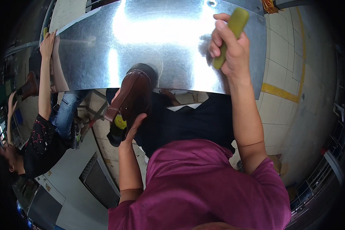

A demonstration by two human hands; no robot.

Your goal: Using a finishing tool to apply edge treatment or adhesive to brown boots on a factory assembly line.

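Note:
My left hand (133, 131) is closed around a brown leather boot (135, 92), holding it over my lap at the near edge of the metal table. The boot's dark sole and rounded end point away from me, and its opening, with a yellow label (120, 122) inside, faces me. Most of my left fingers are behind the boot. Above the table's right part, my right hand (234, 48) grips a long olive-green bar with rounded ends (239, 20). The bar is tilted and apart from the boot; its material cannot be told.
A shiny metal table (172, 53) spans the far side, with strong glare. At left, a co-worker in a black patterned shirt (46, 132) reaches one hand to the table's left edge, near another brown boot (30, 85). A yellow floor line (280, 92) runs at right.

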